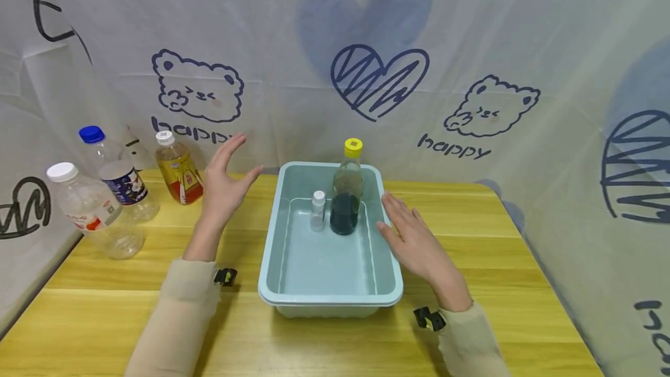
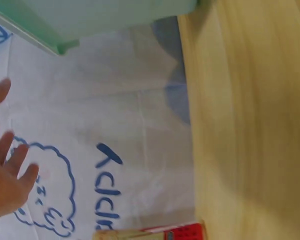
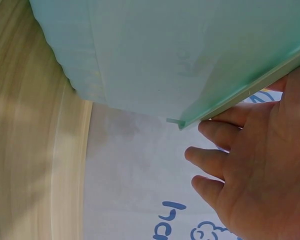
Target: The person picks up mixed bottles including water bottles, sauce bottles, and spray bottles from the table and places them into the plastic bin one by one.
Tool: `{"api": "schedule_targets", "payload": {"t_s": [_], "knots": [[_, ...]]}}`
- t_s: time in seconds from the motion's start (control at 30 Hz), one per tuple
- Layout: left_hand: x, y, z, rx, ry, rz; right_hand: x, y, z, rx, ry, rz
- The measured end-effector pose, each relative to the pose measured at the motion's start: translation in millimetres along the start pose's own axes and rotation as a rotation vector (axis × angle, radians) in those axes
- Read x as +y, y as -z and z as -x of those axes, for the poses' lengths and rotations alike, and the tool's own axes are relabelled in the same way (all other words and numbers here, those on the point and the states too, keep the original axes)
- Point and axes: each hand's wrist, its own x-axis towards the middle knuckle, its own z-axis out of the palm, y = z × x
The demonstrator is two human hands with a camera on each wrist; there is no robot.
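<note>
My left hand [image 1: 224,188] is raised over the table between the bottles and the basin, thumb and fingers spread, holding nothing. Close to its left stands a bottle of amber liquid [image 1: 178,170] with a white cap. My right hand [image 1: 416,243] lies at the right rim of the light blue basin [image 1: 331,297], its fingers extended; the right wrist view shows the fingertips right at the rim. Inside the basin, toward the back, stand a yellow-capped bottle of dark liquid [image 1: 345,211] and a small white-capped bottle [image 1: 317,212], both upright.
At the left of the wooden table [image 1: 471,284] stand two clear bottles, one with a blue cap [image 1: 128,185] and one with a white cap [image 1: 99,214]. A printed cloth [image 1: 293,115] hangs behind the table and along its sides.
</note>
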Motion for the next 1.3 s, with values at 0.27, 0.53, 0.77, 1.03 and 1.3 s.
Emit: {"api": "schedule_targets", "payload": {"t_s": [0.27,0.53,0.77,1.03,1.3], "knots": [[-25.5,12.3,4.8,0.349,0.036,-0.065,4,-1,3,0.002,-0.006,0.001],[-52.2,26.1,0.7,0.568,0.181,-0.018,6,0,4,0.002,-0.010,-0.010],[-71.7,36.1,2.9,0.594,0.301,-0.009,5,0,3,0.005,-0.010,-0.011],[-85.2,40.0,-2.9,0.519,0.493,0.026,3,1,1,0.010,-0.012,-0.011],[-96.6,46.4,-13.0,0.488,0.571,0.001,3,1,1,0.002,-0.001,-0.002]]}}
